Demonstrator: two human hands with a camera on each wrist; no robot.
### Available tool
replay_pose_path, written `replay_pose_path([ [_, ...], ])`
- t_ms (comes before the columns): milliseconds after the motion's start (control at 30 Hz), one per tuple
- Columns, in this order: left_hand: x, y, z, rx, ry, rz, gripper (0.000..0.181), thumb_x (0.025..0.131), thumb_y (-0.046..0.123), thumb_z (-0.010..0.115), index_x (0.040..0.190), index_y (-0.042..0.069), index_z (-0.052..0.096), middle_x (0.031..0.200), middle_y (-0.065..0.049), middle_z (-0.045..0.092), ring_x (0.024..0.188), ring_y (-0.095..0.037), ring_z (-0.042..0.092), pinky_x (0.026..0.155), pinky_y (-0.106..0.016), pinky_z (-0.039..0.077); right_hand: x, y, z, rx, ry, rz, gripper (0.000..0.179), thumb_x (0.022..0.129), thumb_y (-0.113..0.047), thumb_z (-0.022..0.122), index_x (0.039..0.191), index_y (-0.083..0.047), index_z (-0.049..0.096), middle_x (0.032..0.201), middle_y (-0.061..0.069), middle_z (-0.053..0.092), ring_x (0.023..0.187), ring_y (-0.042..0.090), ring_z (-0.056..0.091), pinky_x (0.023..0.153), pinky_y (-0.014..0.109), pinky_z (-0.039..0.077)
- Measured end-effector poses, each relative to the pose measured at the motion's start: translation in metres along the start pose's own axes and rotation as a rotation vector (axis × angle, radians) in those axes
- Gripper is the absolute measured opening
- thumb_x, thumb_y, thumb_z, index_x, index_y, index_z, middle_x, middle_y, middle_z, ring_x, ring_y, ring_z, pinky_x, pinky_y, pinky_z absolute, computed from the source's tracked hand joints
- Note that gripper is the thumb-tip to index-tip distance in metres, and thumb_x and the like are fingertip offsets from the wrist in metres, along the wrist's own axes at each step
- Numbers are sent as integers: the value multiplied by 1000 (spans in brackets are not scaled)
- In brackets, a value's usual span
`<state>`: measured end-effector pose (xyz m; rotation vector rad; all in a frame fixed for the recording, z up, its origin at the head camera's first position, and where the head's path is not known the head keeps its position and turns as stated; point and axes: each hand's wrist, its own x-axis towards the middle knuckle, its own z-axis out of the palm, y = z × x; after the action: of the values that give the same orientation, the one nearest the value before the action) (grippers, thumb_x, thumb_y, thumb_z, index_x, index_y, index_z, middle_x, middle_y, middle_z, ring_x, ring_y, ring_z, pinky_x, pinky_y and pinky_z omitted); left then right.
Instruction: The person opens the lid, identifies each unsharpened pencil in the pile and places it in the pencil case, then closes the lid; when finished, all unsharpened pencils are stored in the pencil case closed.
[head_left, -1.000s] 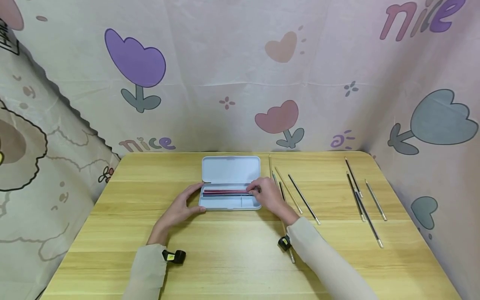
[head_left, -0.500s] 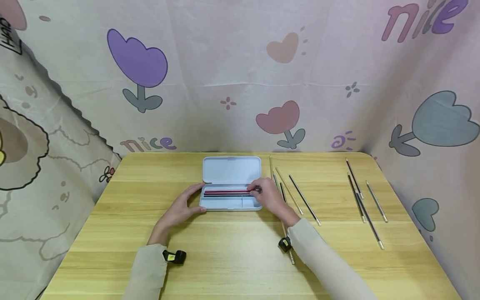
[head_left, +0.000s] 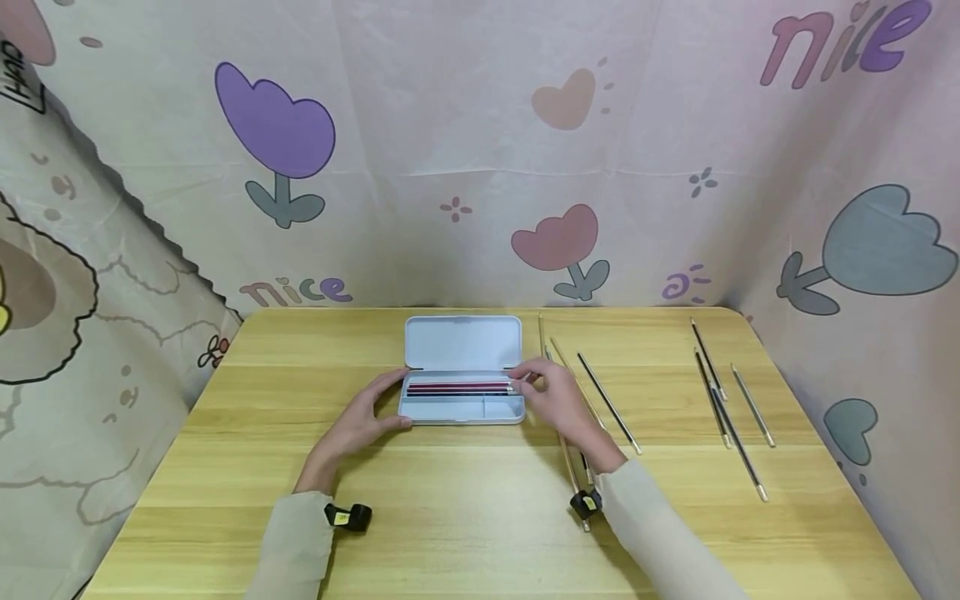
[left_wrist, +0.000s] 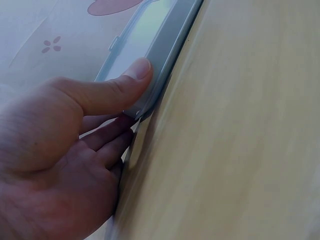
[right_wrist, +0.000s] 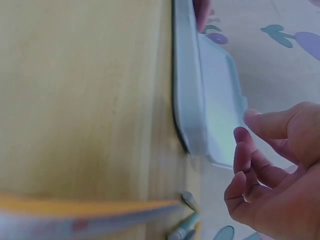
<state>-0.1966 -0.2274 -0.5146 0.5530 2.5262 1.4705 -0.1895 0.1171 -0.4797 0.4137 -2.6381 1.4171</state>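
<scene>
A light blue pencil case (head_left: 442, 407) lies unfolded on the table, its lid (head_left: 462, 343) tipped back. Several red and dark pencils (head_left: 457, 388) lie side by side in its rear compartment; the front compartments look bare. My left hand (head_left: 360, 423) holds the case's left end. In the left wrist view its thumb (left_wrist: 115, 92) presses along the case's front edge while the other fingers sit at the end. My right hand (head_left: 561, 398) hovers at the case's right end, near the pencil tips. In the right wrist view its fingers (right_wrist: 242, 155) are loosely bent with nothing between them.
Right of the case lie several loose pencils, among them a dark one (head_left: 609, 402) and natural-wood ones partly beneath my right forearm. Another group of dark pencils (head_left: 738, 442) and a grey-green one (head_left: 752, 404) lies farther right. A patterned cloth (head_left: 420, 125) hangs behind the table (head_left: 465, 508).
My right hand has let go of the pencils in the case and shifted slightly right, its fingers loosening. The pencil ends now show. My left hand stays on the case.
</scene>
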Motion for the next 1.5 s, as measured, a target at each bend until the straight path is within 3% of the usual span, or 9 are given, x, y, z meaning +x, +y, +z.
replay_pose_path([
  [300,0,0,0,-4,0,8,84,86,11,83,157,7,39,161,-17,37,151,-40,27,123,-60,17,-20,-1,-26,30,76,-62,12,92,-1,75,104,-3,77,97,5,75,83,18,63,60,24,52],
  [700,-1,-3,0,-5,-3,6,84,86,14,84,157,6,39,161,-18,36,151,-41,27,123,-60,18,-48,8,-59,0,170,-35,15,93,-1,73,107,-2,76,99,3,74,86,18,65,66,28,57],
  [1100,-1,-2,0,1,0,6,83,86,14,83,157,7,40,161,-18,38,150,-41,27,122,-61,18,-67,31,-84,-25,219,40,17,95,-3,72,111,-1,74,104,12,75,89,17,64,68,21,56],
  [1500,-2,0,0,-8,1,17,84,85,12,84,157,7,41,160,-18,39,150,-40,29,122,-60,20,-81,52,-97,-106,143,159,26,91,1,74,116,3,69,98,11,71,90,23,65,80,26,60],
])
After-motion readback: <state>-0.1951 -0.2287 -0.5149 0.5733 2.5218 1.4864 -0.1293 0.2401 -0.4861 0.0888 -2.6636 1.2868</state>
